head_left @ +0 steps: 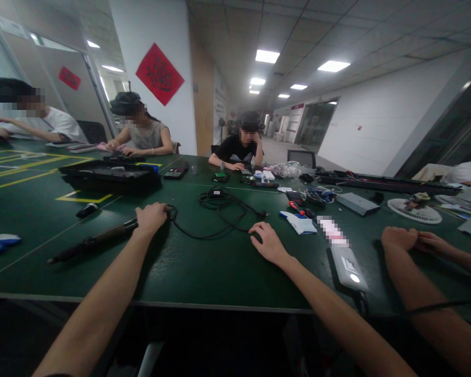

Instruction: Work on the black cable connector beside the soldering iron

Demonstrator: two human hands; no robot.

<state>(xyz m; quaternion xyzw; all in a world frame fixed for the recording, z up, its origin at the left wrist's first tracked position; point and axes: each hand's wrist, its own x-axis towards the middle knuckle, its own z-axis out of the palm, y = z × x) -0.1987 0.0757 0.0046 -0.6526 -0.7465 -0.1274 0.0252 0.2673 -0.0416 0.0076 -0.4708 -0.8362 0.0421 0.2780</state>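
Bare forearms [102,298] reach from the near edge over the green table [220,272]; the hands are apart. Far left, a blue-and-white packet [2,242] lies clear of the rod's tip; next, the long dark rod [98,241] lies aslant, left hand [151,217] closed over its cord end; rod looks round, so a loose hold might let it roll, and lifting from that end could leave the tip dragging; tip may be hot, can't tell. Small black piece [87,210] sits just beyond the rod, so a sideways swing could knock it. Mid-table, black cord [204,238] lies in loose loops, plug [264,213] beside them; a sharp pull could tighten the loops or snag the plug. Right hand [269,243] has its fingertips at the cord, pinch or light touch, can't tell; a weak pinch may slip. Further right, red-handled tool [297,208] rests by a packet [302,224]; plug swinging wide could catch it; white box [348,267] and a co-worker's hand [402,238] are near the right forearm, so a wide elbow could bump either.
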